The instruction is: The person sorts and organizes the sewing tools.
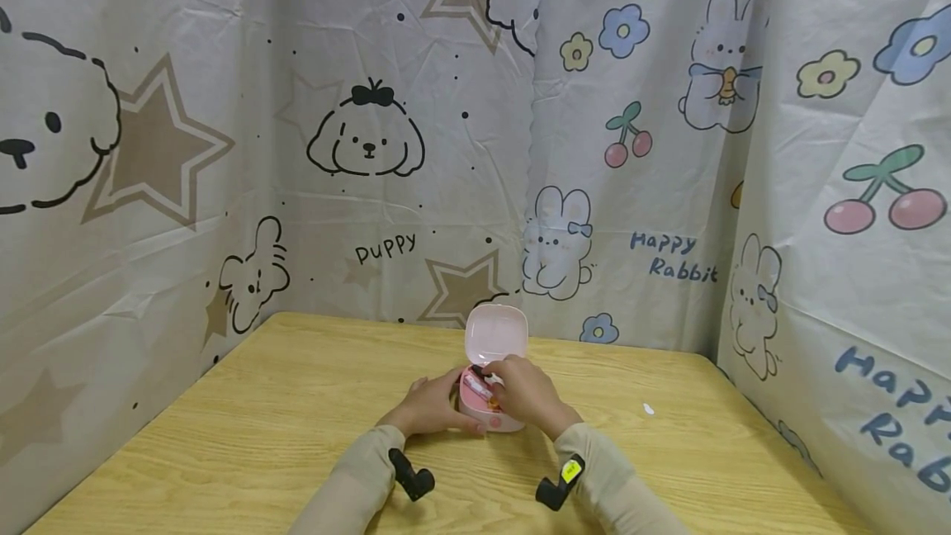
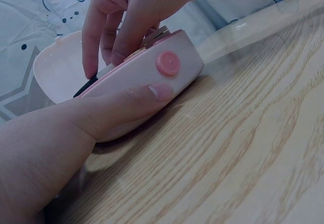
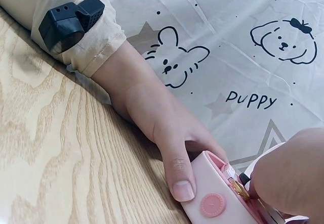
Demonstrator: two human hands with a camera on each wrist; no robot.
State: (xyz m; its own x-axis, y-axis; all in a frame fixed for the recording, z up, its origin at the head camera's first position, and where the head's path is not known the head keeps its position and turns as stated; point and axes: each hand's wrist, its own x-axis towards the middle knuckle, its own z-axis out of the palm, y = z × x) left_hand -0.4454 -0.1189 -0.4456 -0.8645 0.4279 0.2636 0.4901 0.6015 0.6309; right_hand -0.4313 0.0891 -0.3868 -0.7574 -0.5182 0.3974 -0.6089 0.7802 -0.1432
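Note:
A small pink box (image 1: 475,417) stands on the table with its lid (image 1: 496,333) raised at the back. My left hand (image 1: 427,407) grips the box from the left, its thumb along the front beside a round pink button (image 2: 168,63). Over the box's opening, my right hand (image 1: 527,390) reaches down with bent fingers. Those fingers pinch a slim, light-coloured thing with a black end (image 2: 85,86), partly hidden by the hand; its kind is unclear. Inside lie a white-and-pink packet (image 1: 477,384) and a small golden-orange thing (image 3: 239,188).
The box stands on a light wooden table (image 1: 297,419). A small white scrap (image 1: 649,409) lies to the right on it. Printed curtains (image 1: 371,213) hang behind the table and at both sides.

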